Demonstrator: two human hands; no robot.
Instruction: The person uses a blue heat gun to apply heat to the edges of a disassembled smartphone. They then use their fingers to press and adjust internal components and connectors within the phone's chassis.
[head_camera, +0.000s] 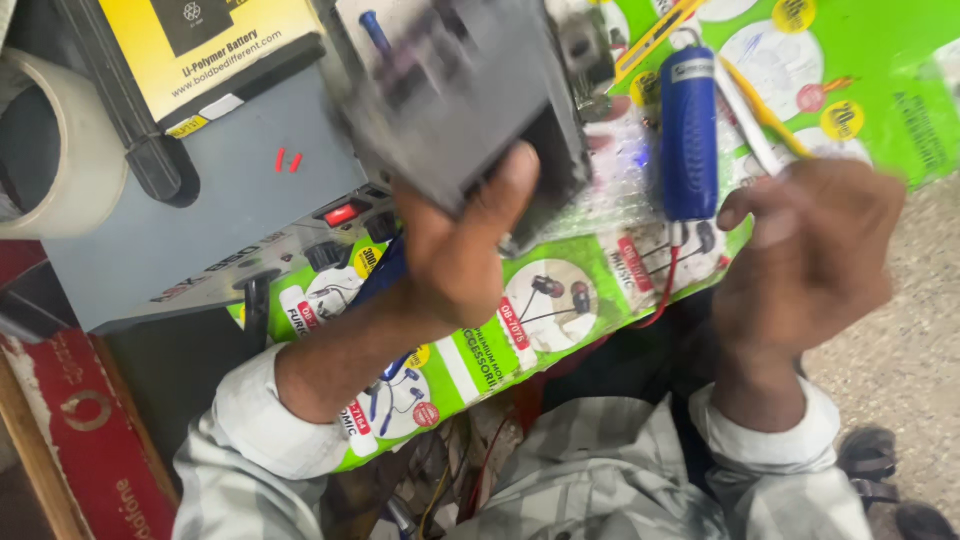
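Note:
My left hand (455, 250) grips a grey box-like device (470, 105) and holds it up over the green printed sheet (560, 300); the device is blurred by motion. My right hand (810, 255) hovers at the right with its fingers curled, blurred, and nothing can be made out in it. A blue cylindrical tool (688, 135) with red and white wires lies on the sheet between the two hands. Both my sleeves are pale and checked.
A grey bench unit (180, 240) with a red switch stands at the left, a yellow-labelled package on top of it. A roll of tape (60, 150) sits at far left. A red board (90, 440) lies lower left. Speckled floor shows at the right.

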